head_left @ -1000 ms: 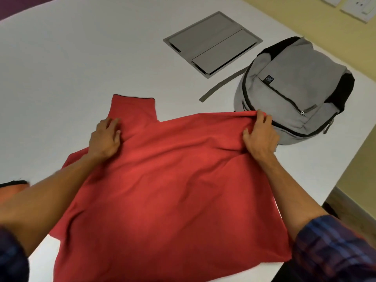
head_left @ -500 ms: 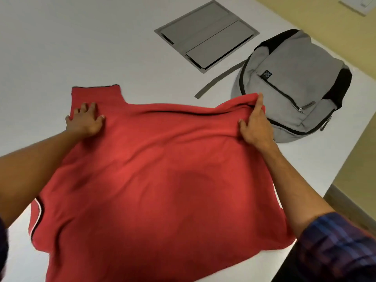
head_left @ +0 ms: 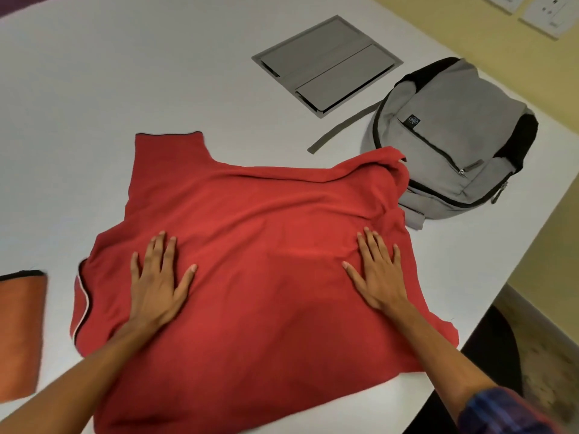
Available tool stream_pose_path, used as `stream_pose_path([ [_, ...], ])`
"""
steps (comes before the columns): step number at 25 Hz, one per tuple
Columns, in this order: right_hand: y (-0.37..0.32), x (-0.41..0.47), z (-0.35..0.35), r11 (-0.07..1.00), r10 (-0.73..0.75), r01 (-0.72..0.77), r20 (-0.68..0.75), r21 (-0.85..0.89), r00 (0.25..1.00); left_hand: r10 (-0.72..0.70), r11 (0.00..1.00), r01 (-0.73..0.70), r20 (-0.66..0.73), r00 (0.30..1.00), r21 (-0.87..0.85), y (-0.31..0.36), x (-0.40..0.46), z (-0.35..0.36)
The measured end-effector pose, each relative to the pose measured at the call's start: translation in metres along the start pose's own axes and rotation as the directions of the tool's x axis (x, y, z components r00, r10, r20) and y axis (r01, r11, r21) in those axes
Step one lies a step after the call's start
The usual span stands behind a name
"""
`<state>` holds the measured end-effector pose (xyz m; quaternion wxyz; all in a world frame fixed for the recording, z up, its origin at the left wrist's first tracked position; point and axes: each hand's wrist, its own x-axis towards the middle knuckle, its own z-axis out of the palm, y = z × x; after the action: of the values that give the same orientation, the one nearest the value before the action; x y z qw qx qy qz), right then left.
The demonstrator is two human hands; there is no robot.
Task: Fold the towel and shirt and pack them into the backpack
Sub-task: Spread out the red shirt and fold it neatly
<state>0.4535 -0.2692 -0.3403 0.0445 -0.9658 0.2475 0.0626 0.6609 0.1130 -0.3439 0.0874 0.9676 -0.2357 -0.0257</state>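
Pressing flat on the red shirt [head_left: 250, 245] with both hands, fingers straight and spread, palms down, gripping nothing: left hand [head_left: 156, 286] on the near-left part of the cloth, right hand [head_left: 380, 277] on the near-right part, well apart from each other. Spread across the white bench [head_left: 125, 73], with one sleeve [head_left: 169, 155] reaching toward the far side and a dark trim along its end, and a pale-trimmed edge [head_left: 82, 296] curving down the left side. Bunched and rumpled at the far-right corner [head_left: 394, 170], lying against and partly over the near edge of the backpack [head_left: 454, 136]. Lying on its back just beyond that corner, grey with black panels, zips drawn closed as far as can be told, a small round logo on the front pocket, a grey strap [head_left: 341, 126] trailing out across the bench to the left. Set flush into the bench further back, a grey square panel [head_left: 326, 62] with two flaps. Lying at the left border, an orange folded towel [head_left: 20, 336] with a dark upper edge, apart from the shirt and only partly in view. Showing at the bottom right, a dark checked sleeve [head_left: 501, 411] on the right arm; left forearm bare. Visible past the bench on the right, a yellow wall [head_left: 438, 14] with white sockets [head_left: 545, 14] at the top corner
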Motion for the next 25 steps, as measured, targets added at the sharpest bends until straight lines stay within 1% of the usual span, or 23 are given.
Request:
stream_pose_path([
  [3,0.004,-0.022,0.006,0.998,0.055,-0.056,0.02,0.042,0.998,0.011,1.0,-0.012,0.033,0.999,0.028,-0.005,-0.027,-0.001],
  [5,-0.004,-0.03,0.002,0.996,0.079,-0.078,-0.025,0.052,0.997,0.044,0.998,-0.046,0.055,0.998,0.047,-0.003,-0.046,-0.005],
  [7,-0.018,-0.042,-0.003,0.996,0.055,-0.05,-0.062,0.074,0.997,0.096,0.994,-0.1,0.071,0.993,0.047,0.004,-0.07,-0.008],
  [9,-0.031,-0.064,0.001,0.996,0.009,-0.006,-0.041,0.084,0.999,0.156,0.986,-0.16,0.098,0.983,0.041,0.01,-0.103,-0.008],
  [10,-0.034,-0.077,0.006,0.996,0.009,-0.007,-0.014,0.088,1.0,0.171,0.984,-0.176,0.12,0.978,0.03,0.01,-0.121,-0.006],
  [12,-0.03,-0.103,0.017,0.991,0.073,-0.078,0.046,0.11,0.996,0.158,0.987,-0.159,0.168,0.973,-0.007,0.005,-0.158,-0.001],
  [15,-0.016,-0.121,0.02,0.968,0.174,-0.195,0.137,0.157,0.975,0.073,0.997,-0.067,0.213,0.974,-0.031,-0.005,-0.197,0.004],
  [18,-0.021,-0.122,0.011,0.96,0.208,-0.234,0.17,0.152,0.963,0.043,0.998,-0.033,0.229,0.972,-0.049,-0.005,-0.212,0.002],
  [20,-0.04,-0.124,0.005,0.969,0.181,-0.196,0.108,0.15,0.978,0.049,0.996,-0.031,0.24,0.97,-0.08,-0.007,-0.217,0.0],
  [21,-0.054,-0.128,0.002,0.977,0.136,-0.143,0.056,0.159,0.989,0.052,0.995,-0.028,0.243,0.969,-0.1,-0.009,-0.22,-0.002],
  [23,-0.086,-0.143,-0.003,0.976,-0.006,0.007,-0.003,0.215,1.0,0.032,0.99,0.0,0.225,0.974,-0.141,-0.014,-0.227,-0.007],
  [25,-0.12,-0.162,-0.005,0.947,-0.152,0.148,-0.01,0.286,0.988,-0.042,0.981,0.072,0.17,0.985,-0.178,-0.02,-0.234,-0.017],
])
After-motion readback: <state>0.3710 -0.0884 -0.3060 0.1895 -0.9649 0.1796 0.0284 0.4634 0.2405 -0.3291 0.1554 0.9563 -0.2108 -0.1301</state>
